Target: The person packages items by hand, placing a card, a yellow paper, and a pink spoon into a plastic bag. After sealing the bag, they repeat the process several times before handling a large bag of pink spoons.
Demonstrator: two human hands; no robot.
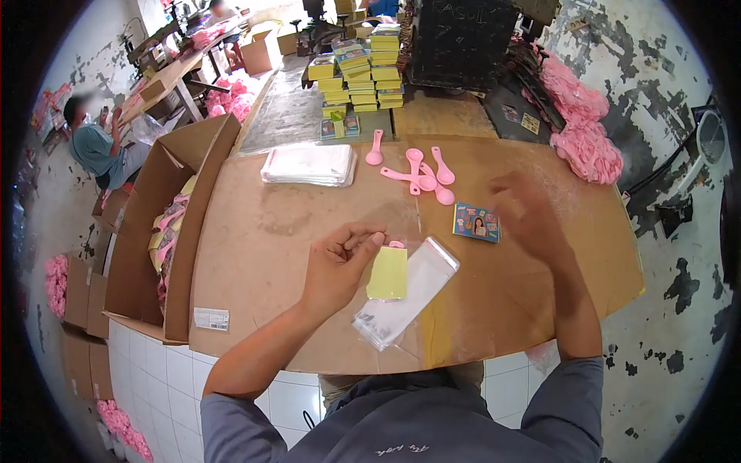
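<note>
My left hand (340, 258) is closed, thumb and fingers pinching the top of a clear bag with a yellow card (388, 275) in it. A bit of pink (397, 245) shows above the card. Beneath it on the cardboard lies a slanted pile of clear plastic bags (421, 289). Smeared by motion, my right hand (532, 212) is over the table just right of a small stack of blue printed cards (475, 222); its fingers are blurred. Several pink measuring spoons (414, 162) lie beyond the cards, with a single pink spoon (374, 148) to their left.
Another pile of clear bags (309, 164) lies at the far left of the cardboard tabletop (255, 262). A tall carton (208, 177) with packets stands along the left edge. Stacked card bundles (355, 73) rise at the back; pink spoons heap at right (579, 116). A person (99, 147) sits at far left.
</note>
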